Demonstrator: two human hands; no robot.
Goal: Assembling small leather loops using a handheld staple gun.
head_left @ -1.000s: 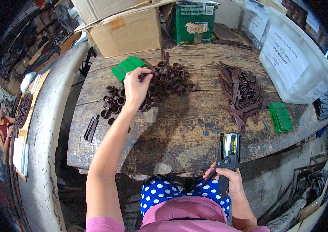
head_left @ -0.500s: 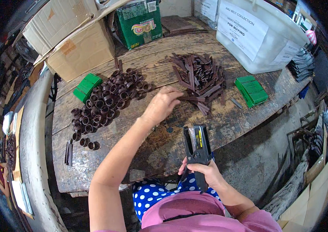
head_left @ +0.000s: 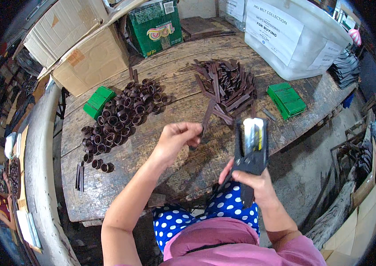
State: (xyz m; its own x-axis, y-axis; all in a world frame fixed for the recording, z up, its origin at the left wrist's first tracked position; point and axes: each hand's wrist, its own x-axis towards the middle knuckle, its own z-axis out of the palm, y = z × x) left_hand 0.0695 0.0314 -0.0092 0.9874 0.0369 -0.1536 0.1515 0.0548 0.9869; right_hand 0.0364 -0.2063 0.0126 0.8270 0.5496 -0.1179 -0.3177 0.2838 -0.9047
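My left hand pinches one end of a dark brown leather strip, held over the table in front of the strip pile. My right hand grips a black plier stapler, its shiny metal top tilted up beyond the table's near edge. Left of my left hand lies a heap of dark brown leather loops, several rolled into rings. Whether the stapler's jaws touch anything cannot be seen.
Small green boxes lie left and right on the worn wooden table. A grey staple stick is beside the right one. Behind stand cardboard boxes, a green carton and a translucent bin.
My left hand has drawn a strip out of the pile and come nearer to me. My right hand has raised the stapler and moved it to the right.
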